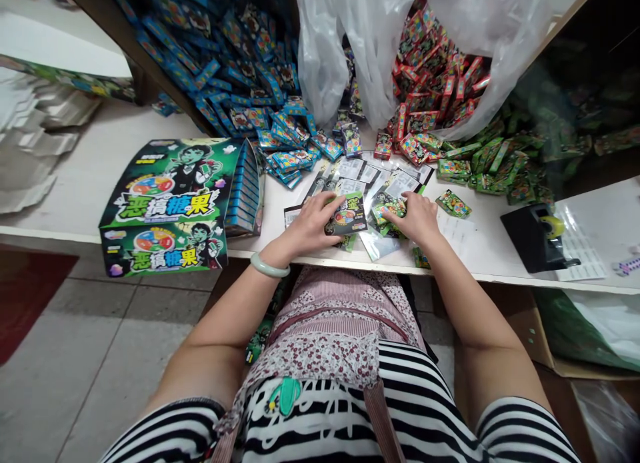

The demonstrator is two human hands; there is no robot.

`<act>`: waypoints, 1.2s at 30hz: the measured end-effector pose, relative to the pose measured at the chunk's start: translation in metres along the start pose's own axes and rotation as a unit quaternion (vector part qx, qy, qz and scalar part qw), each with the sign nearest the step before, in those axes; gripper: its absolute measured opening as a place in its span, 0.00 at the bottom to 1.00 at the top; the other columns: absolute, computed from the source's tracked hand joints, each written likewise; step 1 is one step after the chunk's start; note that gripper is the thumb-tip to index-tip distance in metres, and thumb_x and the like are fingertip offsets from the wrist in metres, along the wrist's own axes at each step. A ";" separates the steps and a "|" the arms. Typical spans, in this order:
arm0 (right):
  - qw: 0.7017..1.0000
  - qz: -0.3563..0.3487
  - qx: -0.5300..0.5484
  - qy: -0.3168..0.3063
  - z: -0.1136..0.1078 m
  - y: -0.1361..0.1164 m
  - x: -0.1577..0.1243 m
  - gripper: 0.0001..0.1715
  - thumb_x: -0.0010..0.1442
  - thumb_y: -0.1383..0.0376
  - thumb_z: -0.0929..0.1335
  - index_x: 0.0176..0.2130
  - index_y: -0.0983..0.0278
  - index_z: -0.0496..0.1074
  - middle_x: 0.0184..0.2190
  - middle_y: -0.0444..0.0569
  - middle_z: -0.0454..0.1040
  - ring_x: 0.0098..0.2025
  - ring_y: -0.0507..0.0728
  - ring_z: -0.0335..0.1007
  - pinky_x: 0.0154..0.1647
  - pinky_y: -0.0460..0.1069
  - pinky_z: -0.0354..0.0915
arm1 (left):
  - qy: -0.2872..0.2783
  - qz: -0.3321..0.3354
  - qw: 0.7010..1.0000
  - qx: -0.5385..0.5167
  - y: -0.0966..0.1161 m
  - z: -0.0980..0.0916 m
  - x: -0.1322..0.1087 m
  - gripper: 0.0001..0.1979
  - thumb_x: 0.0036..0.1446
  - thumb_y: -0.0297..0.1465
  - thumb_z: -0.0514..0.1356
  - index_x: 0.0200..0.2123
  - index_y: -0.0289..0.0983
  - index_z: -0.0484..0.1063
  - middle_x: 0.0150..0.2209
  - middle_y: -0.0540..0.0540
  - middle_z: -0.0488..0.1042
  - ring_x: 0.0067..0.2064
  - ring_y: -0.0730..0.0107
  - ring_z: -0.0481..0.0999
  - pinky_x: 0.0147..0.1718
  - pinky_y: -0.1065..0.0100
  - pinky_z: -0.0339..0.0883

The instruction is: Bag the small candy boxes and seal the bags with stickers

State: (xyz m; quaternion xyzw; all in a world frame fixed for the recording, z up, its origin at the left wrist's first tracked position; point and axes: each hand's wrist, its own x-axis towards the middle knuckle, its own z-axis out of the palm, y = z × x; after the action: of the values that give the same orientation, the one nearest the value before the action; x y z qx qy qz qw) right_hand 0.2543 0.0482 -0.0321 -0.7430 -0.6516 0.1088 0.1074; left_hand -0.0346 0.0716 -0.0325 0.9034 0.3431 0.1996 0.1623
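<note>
My left hand (pixel 316 222), with a pale bangle on its wrist, is closed round the edge of a flat black-and-green printed packet (pixel 351 216) just above the table. To its right, my right hand (pixel 417 218) pinches a small green candy box (pixel 390 208) between thumb and fingers. Beneath and behind both hands lie several flat clear-and-black printed bags (pixel 367 173). One more green box (pixel 454 203) rests on the table beside my right hand. A large green display box (pixel 173 183) stands left of my left hand, blue boxes (pixel 243 190) stacked inside it.
Heaps of blue boxes (pixel 230 70), red boxes (pixel 435 83) and green boxes (pixel 505 160) lie at the back, partly behind clear plastic sheeting (pixel 370 50). A black tape dispenser (pixel 533 236) sits at the right. Stacked cardboard (pixel 35 136) is at far left. The table edge (pixel 480 276) runs before me.
</note>
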 end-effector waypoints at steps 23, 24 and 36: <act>0.991 -0.069 0.106 0.047 0.003 -0.019 -0.024 0.33 0.56 0.52 0.71 0.57 0.62 0.69 0.60 0.61 0.70 0.62 0.71 0.64 0.61 0.67 0.58 | 0.030 0.000 0.999 -0.038 -0.003 0.002 -0.002 0.48 0.51 0.35 0.71 0.70 0.43 0.52 0.63 0.37 0.59 0.65 0.45 0.63 0.64 0.44 0.62; 0.984 -0.075 0.151 0.054 0.001 -0.016 -0.025 0.32 0.56 0.52 0.71 0.56 0.60 0.69 0.61 0.59 0.69 0.64 0.70 0.62 0.63 0.67 0.58 | 0.037 -0.002 0.998 -0.046 -0.003 0.001 -0.001 0.47 0.51 0.36 0.70 0.71 0.43 0.52 0.62 0.37 0.60 0.64 0.46 0.64 0.64 0.44 0.63; 0.676 0.056 0.714 -0.173 -0.029 -0.015 -0.042 0.47 0.56 0.29 0.55 0.55 0.58 0.67 0.51 0.58 0.77 0.54 0.68 0.74 0.46 0.64 0.72 | 0.092 0.009 0.989 -0.114 -0.001 -0.007 0.004 0.47 0.52 0.48 0.70 0.70 0.47 0.54 0.61 0.39 0.61 0.64 0.49 0.65 0.65 0.44 0.62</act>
State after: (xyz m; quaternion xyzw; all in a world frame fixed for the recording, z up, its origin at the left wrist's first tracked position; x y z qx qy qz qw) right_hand 0.2440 0.0077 0.0011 -0.4432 -0.3397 0.6734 0.4845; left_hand -0.0360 0.0763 -0.0261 0.8599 0.3236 0.3208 0.2299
